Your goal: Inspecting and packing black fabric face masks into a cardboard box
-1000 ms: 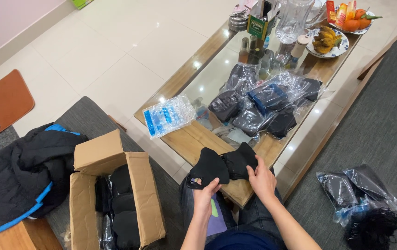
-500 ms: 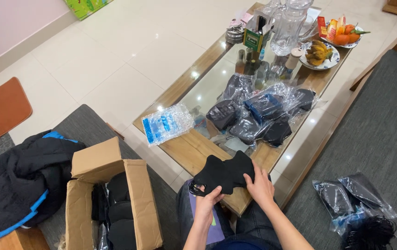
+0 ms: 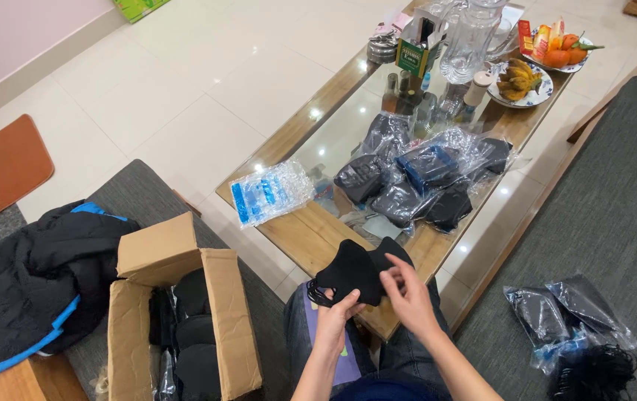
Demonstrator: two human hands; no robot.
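Bagged masks (image 3: 415, 178) crowd the table's middle, bottles (image 3: 407, 93) and a jug (image 3: 474, 37) wall off the far end. Bare wood (image 3: 311, 234) lies open near-left, beside the blue packet (image 3: 270, 193).

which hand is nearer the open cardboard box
Left. The left hand holds the black masks on the side toward the cardboard box, which sits further to its left. The right hand is on the masks' far side, further from the box.

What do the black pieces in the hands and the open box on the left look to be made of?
Black pieces: apparently soft matte fabric or foam, bending in the left hand and right hand. Open box: plain brown corrugated cardboard, with creased flaps.
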